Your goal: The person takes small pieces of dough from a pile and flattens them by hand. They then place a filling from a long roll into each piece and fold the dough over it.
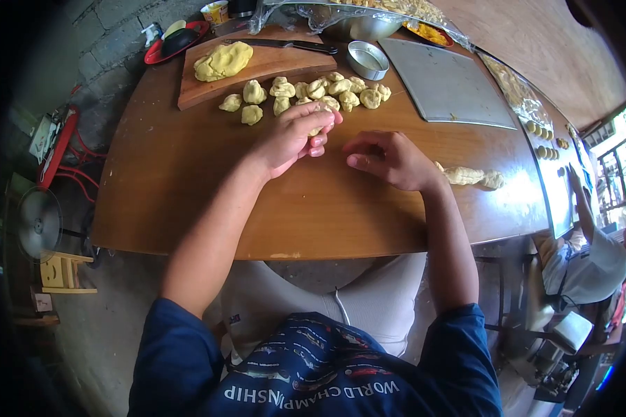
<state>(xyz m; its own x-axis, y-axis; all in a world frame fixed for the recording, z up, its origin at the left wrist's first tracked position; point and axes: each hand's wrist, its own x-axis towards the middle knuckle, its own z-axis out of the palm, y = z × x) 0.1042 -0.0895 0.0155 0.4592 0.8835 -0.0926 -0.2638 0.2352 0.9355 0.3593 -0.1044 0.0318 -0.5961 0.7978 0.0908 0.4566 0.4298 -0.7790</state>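
Observation:
My left hand (293, 139) is closed around a small piece of pale yellow dough (316, 131), which shows between its fingers, just in front of the dough pieces. To its right, my right hand (389, 158) hangs over the table with curled fingers apart and nothing visible in them. Several dough pieces (253, 92) lie in a loose cluster beyond my left hand. A twisted roll of dough (466, 176) rests on the table to the right of my right wrist.
A large dough lump (223, 61) and a knife (279, 45) lie on a wooden board (188, 87). Beyond are a round metal tin (368, 60), a grey tray (448, 83) and a red plate (167, 55). Another person (595, 267) is at the far right, beside trays.

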